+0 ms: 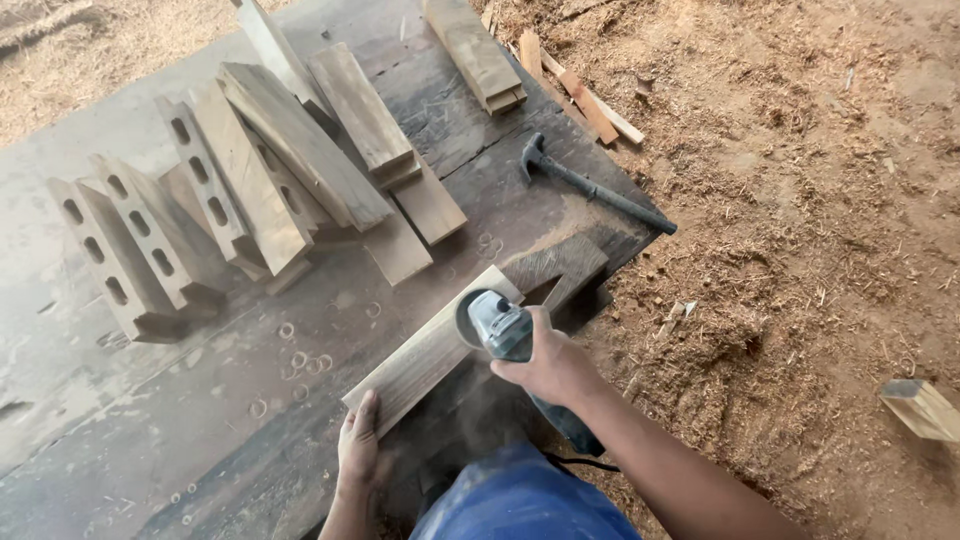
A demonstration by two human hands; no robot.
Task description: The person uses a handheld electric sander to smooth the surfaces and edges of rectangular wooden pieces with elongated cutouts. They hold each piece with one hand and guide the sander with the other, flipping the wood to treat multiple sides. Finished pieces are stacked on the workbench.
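My right hand [548,366] grips a grey angle grinder [500,327], its disc pressed against the upper side of a long wooden plank [425,355]. The plank lies slanted on a large dark board [200,440], its far end resting near a darker wood block [560,268]. My left hand [358,440] presses flat on the plank's near end. Fine dust hangs in the air below the grinder. The grinder's black cable runs back along my right forearm.
Several wooden planks, some with oblong slots [130,250], lean in a pile [290,150] at the back left. A black hammer [595,186] lies on the board's right corner. Sawdust-covered ground [800,200] spreads to the right, with a wood offcut [922,408].
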